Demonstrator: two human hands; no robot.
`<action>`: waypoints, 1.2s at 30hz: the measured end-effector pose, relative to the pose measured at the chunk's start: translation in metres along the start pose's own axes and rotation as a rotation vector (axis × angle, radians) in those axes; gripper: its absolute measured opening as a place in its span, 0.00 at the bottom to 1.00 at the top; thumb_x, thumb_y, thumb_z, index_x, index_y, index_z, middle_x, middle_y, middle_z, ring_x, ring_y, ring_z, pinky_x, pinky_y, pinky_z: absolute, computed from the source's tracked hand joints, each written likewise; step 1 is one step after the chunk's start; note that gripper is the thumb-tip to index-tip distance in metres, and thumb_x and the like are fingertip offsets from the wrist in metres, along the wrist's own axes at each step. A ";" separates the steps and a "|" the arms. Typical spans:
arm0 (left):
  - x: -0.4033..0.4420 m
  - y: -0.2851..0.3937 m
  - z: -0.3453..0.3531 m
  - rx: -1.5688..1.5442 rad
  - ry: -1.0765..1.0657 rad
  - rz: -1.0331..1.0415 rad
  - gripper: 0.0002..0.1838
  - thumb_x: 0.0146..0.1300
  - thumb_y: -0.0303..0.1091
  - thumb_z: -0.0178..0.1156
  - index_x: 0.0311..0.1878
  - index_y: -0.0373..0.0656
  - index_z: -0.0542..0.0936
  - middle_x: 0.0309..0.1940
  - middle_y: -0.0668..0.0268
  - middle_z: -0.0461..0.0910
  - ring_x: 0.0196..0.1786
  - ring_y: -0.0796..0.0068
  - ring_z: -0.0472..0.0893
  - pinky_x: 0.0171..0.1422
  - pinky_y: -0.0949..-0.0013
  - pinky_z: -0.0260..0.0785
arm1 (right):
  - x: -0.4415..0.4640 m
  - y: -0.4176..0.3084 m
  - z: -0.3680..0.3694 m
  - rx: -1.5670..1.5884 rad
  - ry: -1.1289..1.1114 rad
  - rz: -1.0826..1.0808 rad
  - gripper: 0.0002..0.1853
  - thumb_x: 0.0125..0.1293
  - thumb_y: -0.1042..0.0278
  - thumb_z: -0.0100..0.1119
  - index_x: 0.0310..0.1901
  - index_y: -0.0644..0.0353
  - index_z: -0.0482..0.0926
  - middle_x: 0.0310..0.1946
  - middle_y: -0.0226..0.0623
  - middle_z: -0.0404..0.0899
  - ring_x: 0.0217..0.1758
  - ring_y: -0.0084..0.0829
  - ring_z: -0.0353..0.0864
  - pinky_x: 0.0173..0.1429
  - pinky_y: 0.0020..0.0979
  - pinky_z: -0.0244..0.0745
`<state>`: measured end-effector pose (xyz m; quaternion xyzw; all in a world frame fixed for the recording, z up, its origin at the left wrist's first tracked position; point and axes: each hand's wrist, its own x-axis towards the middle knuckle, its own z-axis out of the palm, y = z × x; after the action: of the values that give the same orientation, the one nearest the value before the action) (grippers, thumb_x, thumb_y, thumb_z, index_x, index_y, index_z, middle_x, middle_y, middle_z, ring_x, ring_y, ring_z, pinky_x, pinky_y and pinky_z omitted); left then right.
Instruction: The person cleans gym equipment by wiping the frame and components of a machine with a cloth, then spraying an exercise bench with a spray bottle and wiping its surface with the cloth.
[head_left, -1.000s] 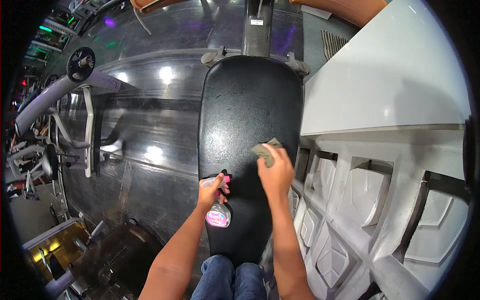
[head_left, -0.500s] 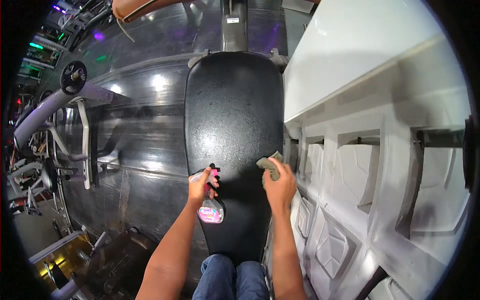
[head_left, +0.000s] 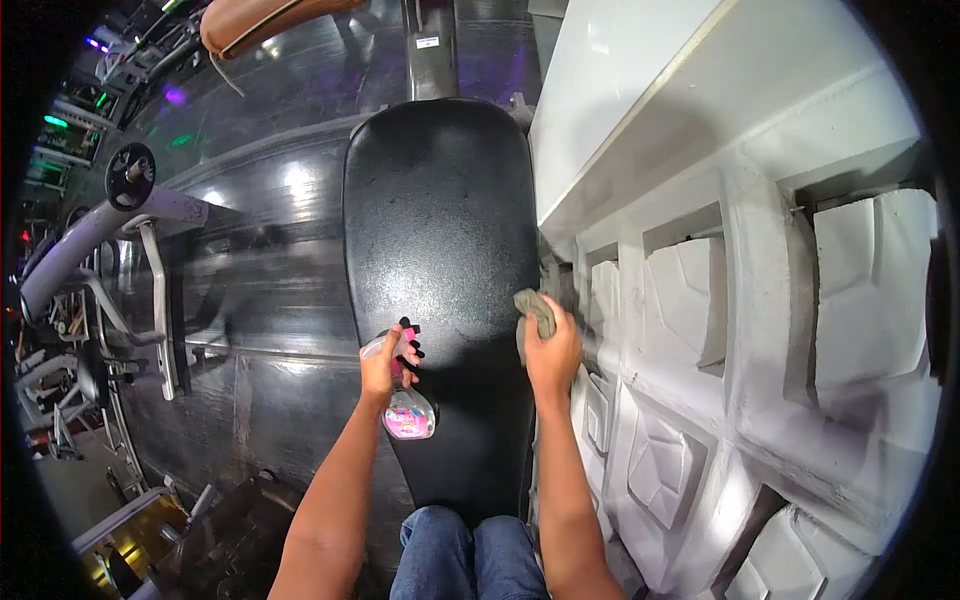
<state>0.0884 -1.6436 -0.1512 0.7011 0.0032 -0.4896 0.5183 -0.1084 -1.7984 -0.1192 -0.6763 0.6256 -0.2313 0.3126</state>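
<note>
A long black padded bench (head_left: 440, 210) stretches away from my knees, with light glinting off its surface. My left hand (head_left: 385, 365) is wrapped round the neck of a clear spray bottle (head_left: 410, 415) with a pink and white label and a pink trigger, over the bench's left edge. At the right edge of the pad, my right hand (head_left: 553, 350) grips a crumpled grey-green cloth (head_left: 535, 312). Whether the cloth touches the pad there is hard to tell.
A white panelled wall (head_left: 740, 420) with recessed blocks runs close along the right, under a white ledge (head_left: 610, 90). Gym equipment (head_left: 160, 290) stands on the left. An orange-brown pad (head_left: 265, 20) lies at the top left.
The view has turned, so the bench appears further left. My right hand and the cloth have moved to the bench's right edge. The bottle is still in my left hand.
</note>
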 end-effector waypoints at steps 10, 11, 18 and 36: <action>0.002 -0.004 -0.003 -0.001 -0.013 0.002 0.28 0.68 0.60 0.56 0.32 0.40 0.77 0.21 0.61 0.79 0.08 0.71 0.69 0.17 0.66 0.69 | -0.011 0.030 0.000 0.112 -0.052 0.186 0.19 0.64 0.60 0.64 0.54 0.60 0.82 0.47 0.49 0.85 0.53 0.46 0.83 0.59 0.38 0.73; 0.002 -0.003 -0.003 -0.001 -0.011 0.000 0.28 0.68 0.60 0.56 0.32 0.40 0.77 0.21 0.61 0.79 0.08 0.71 0.69 0.17 0.66 0.69 | 0.002 0.027 0.003 0.112 -0.053 0.187 0.19 0.64 0.60 0.64 0.54 0.60 0.82 0.47 0.49 0.85 0.53 0.46 0.83 0.59 0.38 0.73; 0.001 -0.001 -0.003 0.018 -0.028 -0.001 0.28 0.69 0.61 0.55 0.32 0.40 0.77 0.21 0.61 0.78 0.09 0.71 0.69 0.18 0.66 0.70 | 0.050 0.005 0.006 0.207 -0.102 0.183 0.23 0.65 0.51 0.62 0.55 0.59 0.81 0.49 0.49 0.84 0.56 0.46 0.82 0.61 0.39 0.73; -0.002 -0.002 -0.002 0.004 -0.001 -0.037 0.29 0.67 0.61 0.58 0.32 0.38 0.77 0.21 0.59 0.79 0.08 0.70 0.69 0.18 0.64 0.70 | -0.049 0.008 -0.006 0.123 -0.035 0.098 0.17 0.62 0.67 0.65 0.54 0.53 0.82 0.48 0.39 0.81 0.53 0.42 0.81 0.58 0.38 0.74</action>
<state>0.0877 -1.6409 -0.1515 0.7017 0.0149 -0.4996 0.5077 -0.1237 -1.7507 -0.1172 -0.6283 0.6372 -0.2417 0.3753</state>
